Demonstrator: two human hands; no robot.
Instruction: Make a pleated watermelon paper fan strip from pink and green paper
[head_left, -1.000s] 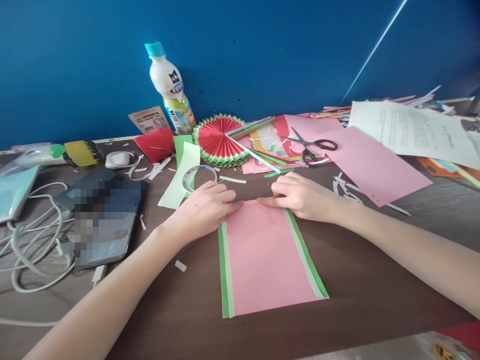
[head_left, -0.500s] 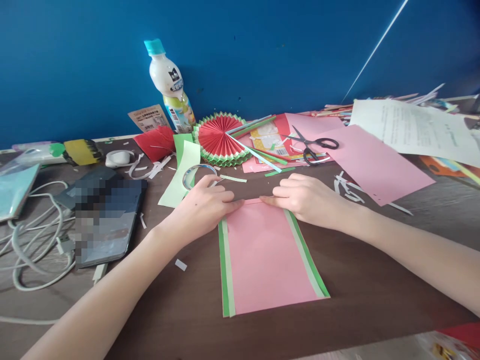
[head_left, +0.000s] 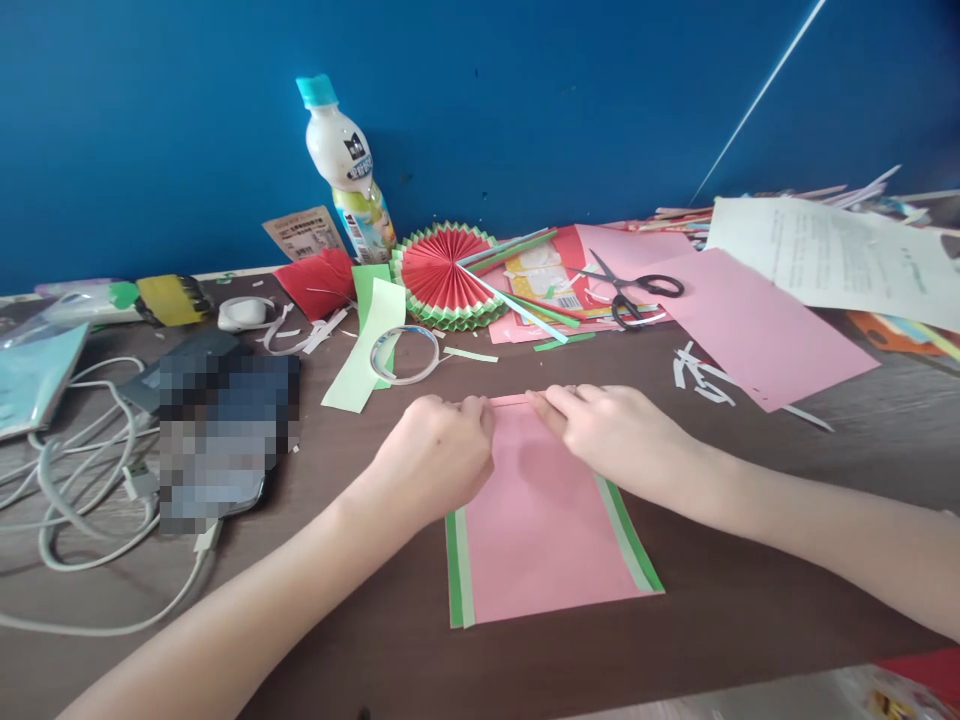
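Note:
A pink sheet of paper, edged on both sides with dark and light green strips, lies on the dark table. Its far edge shows a narrow folded band. My left hand is closed at the far left corner, curled fingers pinching that edge. At the far right corner my right hand also grips the edge, fingertips pressed on the fold. Both thumbs are hidden from view. Just beyond my left hand lies a roll of tape.
Behind the hands lie a red-and-green pleated paper fan, black scissors, a pink sheet and paper scraps. A drink bottle stands by the blue wall. On the left are a phone and white cables.
My left fingers have curled in and the hand has come nearer, uncovering the tape roll. My right hand has lowered onto the sheet, covering more of its right strip. The view has shifted slightly.

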